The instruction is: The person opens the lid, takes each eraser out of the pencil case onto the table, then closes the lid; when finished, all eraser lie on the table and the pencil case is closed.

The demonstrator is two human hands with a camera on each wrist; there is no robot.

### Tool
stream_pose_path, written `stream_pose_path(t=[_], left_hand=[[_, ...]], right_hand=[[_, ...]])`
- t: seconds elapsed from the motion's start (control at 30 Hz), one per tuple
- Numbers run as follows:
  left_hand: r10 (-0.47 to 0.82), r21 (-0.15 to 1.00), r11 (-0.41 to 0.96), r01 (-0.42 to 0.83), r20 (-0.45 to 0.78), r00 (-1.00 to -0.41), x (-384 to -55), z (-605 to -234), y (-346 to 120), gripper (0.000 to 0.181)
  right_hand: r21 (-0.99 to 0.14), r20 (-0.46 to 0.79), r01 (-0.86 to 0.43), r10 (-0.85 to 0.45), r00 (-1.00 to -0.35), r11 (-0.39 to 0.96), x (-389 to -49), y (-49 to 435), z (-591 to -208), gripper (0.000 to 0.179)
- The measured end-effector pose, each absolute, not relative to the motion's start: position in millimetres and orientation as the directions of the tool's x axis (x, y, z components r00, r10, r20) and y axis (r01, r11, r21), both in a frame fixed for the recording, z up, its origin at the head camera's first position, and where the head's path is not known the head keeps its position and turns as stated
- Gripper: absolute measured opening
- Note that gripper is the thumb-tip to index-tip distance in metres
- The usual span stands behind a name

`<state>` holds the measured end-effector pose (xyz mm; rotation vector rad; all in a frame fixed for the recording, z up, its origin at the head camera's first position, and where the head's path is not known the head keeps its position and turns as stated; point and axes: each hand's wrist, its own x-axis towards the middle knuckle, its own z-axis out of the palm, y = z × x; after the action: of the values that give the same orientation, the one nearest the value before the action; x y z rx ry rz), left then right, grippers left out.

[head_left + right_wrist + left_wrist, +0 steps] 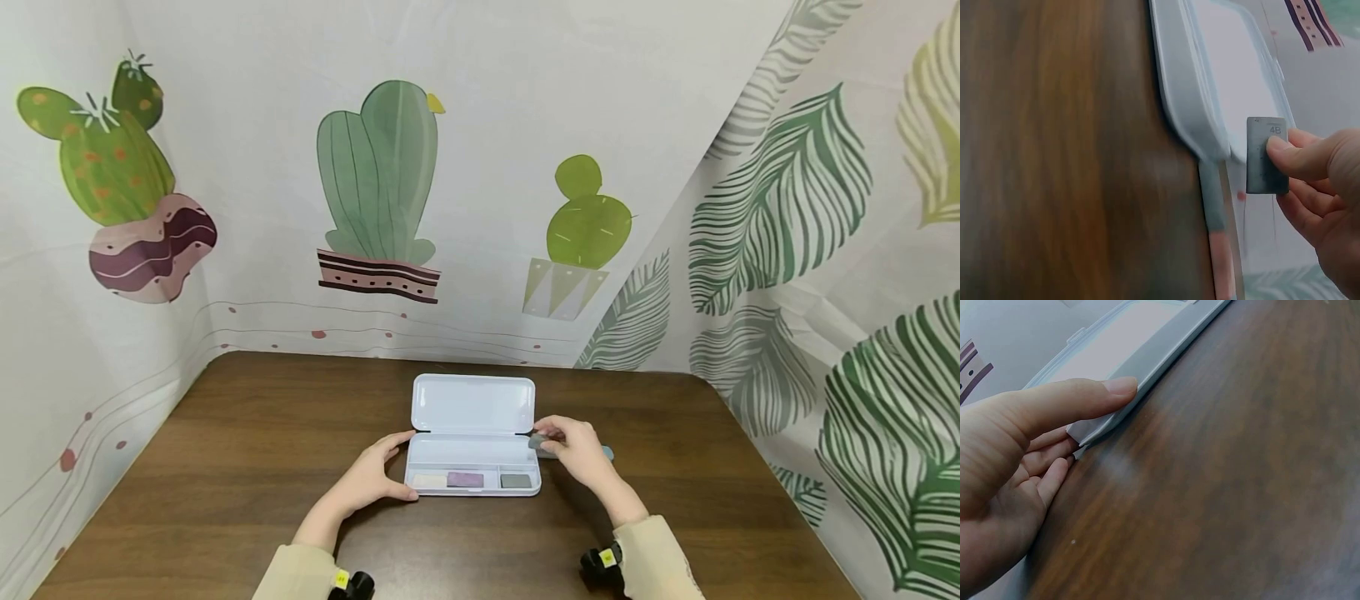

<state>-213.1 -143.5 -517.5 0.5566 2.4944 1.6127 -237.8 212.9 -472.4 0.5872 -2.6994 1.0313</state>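
A white pencil case [472, 492] lies with its lid [473, 403] raised. In its front left compartment sit a white block [430, 481] and a purple block [465, 480]; a grey block [516, 481] lies in the front right one. My left hand [367, 479] grips the case's left end, thumb at the front corner and fingers along the side. Over the right end, my right hand [577, 448] pinches a dark grey eraser [1266, 156] marked 4B between thumb and fingers. The case's long back compartment shows its bare floor.
A flat strip, grey-blue and pink [1221, 250], lies on the brown wooden table [262, 450] to the right of the case, partly behind my right hand in the head view. A cloth [480, 208] printed with cacti and leaves hangs around the table's back and sides.
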Motion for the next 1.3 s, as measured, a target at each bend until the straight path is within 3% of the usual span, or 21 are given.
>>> stream_pose_path(t=[0.2, 0.47, 0.7, 1.3], left_hand=[[0.365, 0.893, 0.374, 0.250, 0.106, -0.925, -213.1, -519.2, -143.7, 0.095], [0.360, 0.891, 0.385, 0.238, 0.093, -0.928, -213.8, -521.3, -144.2, 0.095], [0.363, 0.892, 0.380, 0.243, 0.098, -0.926, -213.6, -518.8, -144.5, 0.095], [0.354, 0.889, 0.393, 0.233, 0.088, -0.931, -213.6, -520.8, -142.6, 0.095]], right_hand=[[-0.649, 0.282, -0.361, -0.229, -0.932, 0.670, -237.1, 244.0, -474.0, 0.023], [-0.563, 0.324, -0.334, -0.170, -0.931, 0.756, -236.0, 296.7, -474.1, 0.022], [-0.544, 0.253, -0.268, -0.149, -0.956, 0.795, -234.0, 330.8, -469.5, 0.017], [-0.575, 0.080, -0.252, -0.253, -0.964, 0.778, -239.1, 352.1, -476.3, 0.012]])
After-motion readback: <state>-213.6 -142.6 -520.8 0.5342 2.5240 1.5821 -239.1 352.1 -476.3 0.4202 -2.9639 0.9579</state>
